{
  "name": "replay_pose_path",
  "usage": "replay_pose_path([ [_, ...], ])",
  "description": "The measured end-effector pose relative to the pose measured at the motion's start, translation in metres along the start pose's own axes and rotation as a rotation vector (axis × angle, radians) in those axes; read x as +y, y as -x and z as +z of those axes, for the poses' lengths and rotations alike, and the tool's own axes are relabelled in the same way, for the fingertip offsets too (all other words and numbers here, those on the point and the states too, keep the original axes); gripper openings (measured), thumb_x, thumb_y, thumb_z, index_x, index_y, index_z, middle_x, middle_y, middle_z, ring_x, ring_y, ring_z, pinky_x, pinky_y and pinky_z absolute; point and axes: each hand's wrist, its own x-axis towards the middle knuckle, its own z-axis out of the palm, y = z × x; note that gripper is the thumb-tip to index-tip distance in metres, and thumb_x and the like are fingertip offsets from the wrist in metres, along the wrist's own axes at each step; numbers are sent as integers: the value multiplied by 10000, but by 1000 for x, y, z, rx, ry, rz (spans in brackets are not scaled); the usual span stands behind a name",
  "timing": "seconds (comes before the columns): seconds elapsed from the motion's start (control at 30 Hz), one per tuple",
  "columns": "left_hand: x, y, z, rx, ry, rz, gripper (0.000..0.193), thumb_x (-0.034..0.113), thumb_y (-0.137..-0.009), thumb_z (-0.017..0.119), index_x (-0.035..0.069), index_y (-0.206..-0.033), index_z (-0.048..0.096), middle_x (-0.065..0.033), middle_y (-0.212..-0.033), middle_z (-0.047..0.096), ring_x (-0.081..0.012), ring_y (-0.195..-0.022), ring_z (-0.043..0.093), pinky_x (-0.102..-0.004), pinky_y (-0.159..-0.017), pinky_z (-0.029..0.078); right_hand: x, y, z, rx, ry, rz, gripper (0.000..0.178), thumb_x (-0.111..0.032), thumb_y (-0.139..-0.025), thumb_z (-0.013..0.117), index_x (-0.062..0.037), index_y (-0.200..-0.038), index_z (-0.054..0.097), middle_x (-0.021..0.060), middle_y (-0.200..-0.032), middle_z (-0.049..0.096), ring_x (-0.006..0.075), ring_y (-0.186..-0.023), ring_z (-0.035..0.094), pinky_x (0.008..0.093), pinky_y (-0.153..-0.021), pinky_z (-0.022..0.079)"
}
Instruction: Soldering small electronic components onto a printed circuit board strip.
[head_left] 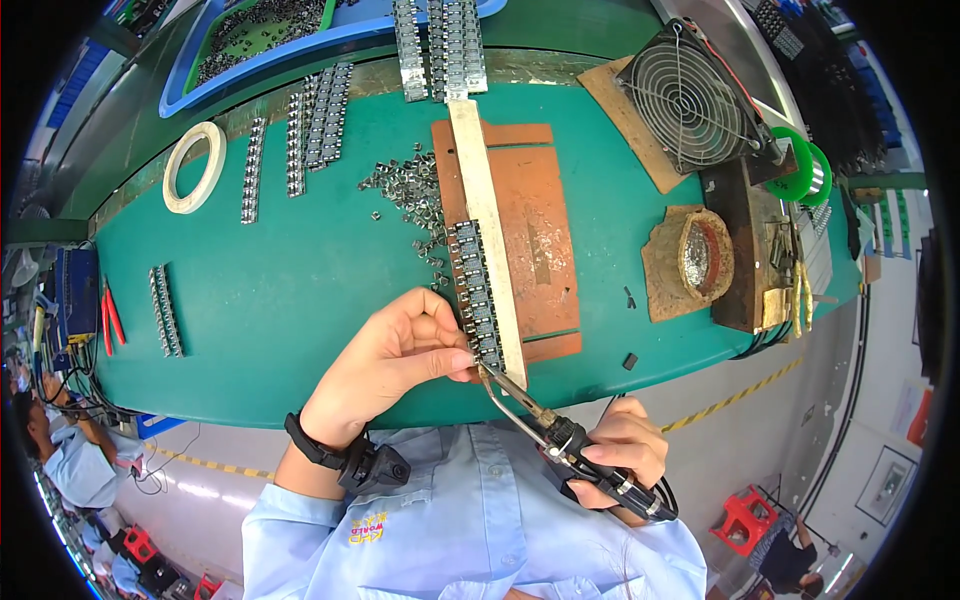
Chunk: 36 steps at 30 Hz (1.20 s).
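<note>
Across the green bench (300, 300), a brown board (545, 210) is lying under a pale bar (483, 190). R hand (625, 450) is holding a soldering iron (566, 438), grip wrapped round its handle. L hand's (385, 348) thumb + index are nearly meeting at near end of a dark component strip (473, 290), lying alongside bar; unclear what that grip's got. Small metal pcs (410, 187) are lying nearby.

Yellow and red embroidered lettering (367, 530) stands on the left chest of the person's light blue shirt (490, 540). Any marks on the row of dark components (476, 295) over the green tabletop (260, 310) are too small to read.
</note>
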Motion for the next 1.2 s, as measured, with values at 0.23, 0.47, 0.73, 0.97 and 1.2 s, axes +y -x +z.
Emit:
replay_pose_path([
  [0.23,3,1,1,6,4,-24,183,-27,-815,568,34,-915,428,-91,-855,601,-133,-770,595,-229,-686,465,13,12,3,114,-86,0,367,-172,-632,762,-51,-907,553,107,-730,572,192,-581,525,295,-564,392],
  [0.47,3,1,3,14,-19,-19,173,-22,-813,572,32,-913,442,-86,-856,598,-128,-765,593,-218,-688,465,32,0,18,514,-156,310,461,-233,-702,695,-74,-1030,413,53,-810,432,119,-645,437,210,-541,354],
  [0.73,2,3,-1,525,-533,291,102,-16,-776,602,20,-832,524,-36,-783,579,-94,-622,545,-209,-590,440,39,-3,18,561,-230,292,439,-150,-704,712,-63,-1035,437,82,-859,476,135,-722,464,255,-635,388],
  [0.97,-2,-11,15,657,-1148,496,117,-1,-730,625,24,-813,546,-59,-701,533,-138,-523,514,-269,-466,402,38,-3,18,547,-232,295,422,-147,-709,708,-56,-1024,443,80,-853,482,134,-718,462,253,-631,384],
  [1.2,-6,1,5,635,-1058,501,117,-16,-744,609,9,-839,545,-61,-733,558,-127,-559,540,-253,-508,420,39,-2,16,524,-215,282,409,-134,-712,701,-54,-1021,445,83,-855,489,133,-718,459,254,-634,382],
])
